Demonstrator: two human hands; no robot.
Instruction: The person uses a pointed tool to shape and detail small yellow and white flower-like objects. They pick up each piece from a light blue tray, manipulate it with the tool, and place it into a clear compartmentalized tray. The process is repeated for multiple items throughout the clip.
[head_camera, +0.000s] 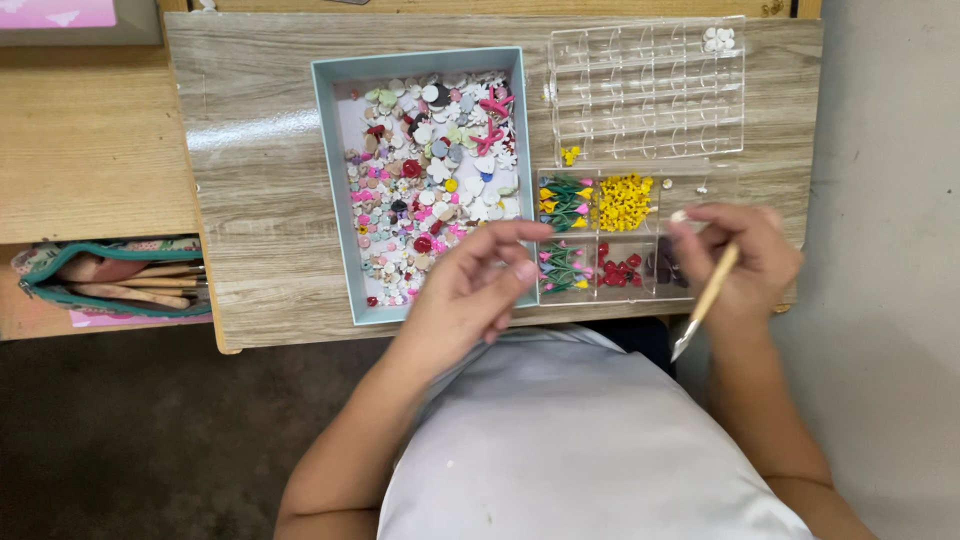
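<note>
My left hand (478, 282) hovers over the near right corner of a pale blue tray (336, 180) full of several small paper flowers and hearts; its fingers are curled, thumb close to the fingertips, and whether a tiny piece sits between them I cannot tell. My right hand (738, 258) grips a wooden-handled tool (706, 302) whose metal tip points back toward me. This hand hangs over the right end of a clear compartment box (610, 232) holding yellow flowers (623, 201), green-stemmed tulips (565, 202) and red pieces (618, 270).
The box's clear lid (648, 95) lies open behind it, with a few white pieces (719, 39) in one corner. A teal pouch (112, 278) with wooden tools sits on a shelf at left. The wooden desk (255, 170) ends just before my lap.
</note>
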